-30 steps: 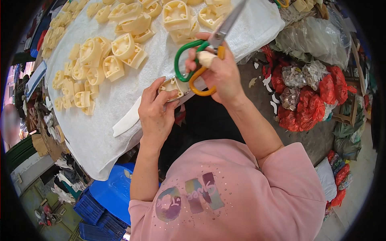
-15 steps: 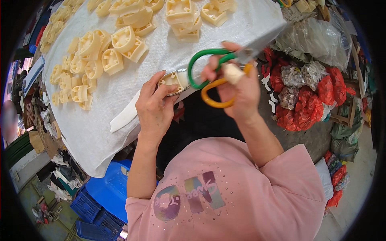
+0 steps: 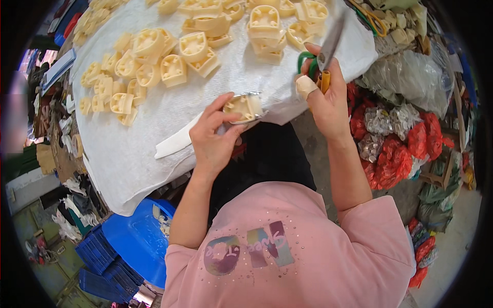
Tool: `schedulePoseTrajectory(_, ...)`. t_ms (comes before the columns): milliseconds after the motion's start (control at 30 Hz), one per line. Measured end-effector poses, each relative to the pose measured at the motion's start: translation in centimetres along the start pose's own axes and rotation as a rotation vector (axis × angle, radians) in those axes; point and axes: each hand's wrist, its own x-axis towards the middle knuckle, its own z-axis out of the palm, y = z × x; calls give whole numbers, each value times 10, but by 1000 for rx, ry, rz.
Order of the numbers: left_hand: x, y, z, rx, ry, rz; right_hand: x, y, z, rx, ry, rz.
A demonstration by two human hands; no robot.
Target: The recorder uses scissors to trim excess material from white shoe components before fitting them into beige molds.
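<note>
My left hand [image 3: 211,134] is closed on a cream plastic piece [image 3: 238,107] at the table's near edge. The piece has a shiny silver rim, and its hollow side faces up. Off to the right, my right hand [image 3: 328,108] grips a pair of scissors [image 3: 334,43] with one green and one orange handle loop. Their blades point up and away from me, well apart from the piece. A pale wrapping covers my right thumb. Beside my left hand, a curved white strip [image 3: 177,139] lies along the edge of the cloth.
Several cream plastic pieces [image 3: 172,69] lie in groups over the white cloth [image 3: 138,149]. Red bags [image 3: 390,159] and clear bags of small parts are heaped at right. A blue tub [image 3: 131,231] and blue crates [image 3: 105,277] stand at lower left. Another orange-and-green-handled tool [image 3: 377,23] lies at upper right.
My right hand has drawn away to the right with the scissors, which have turned so their blades point up. My left hand still holds the cream piece. The whole view has shifted.
</note>
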Motion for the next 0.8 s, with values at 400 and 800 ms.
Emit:
schedulePoseTrajectory(400, -10, -6, 6, 460, 10, 443, 16, 28, 26, -732, -289, -266)
schedulePoseTrajectory(800, -65, -10, -100, -478, 81, 1, 18, 38, 36, -932, -296, -313)
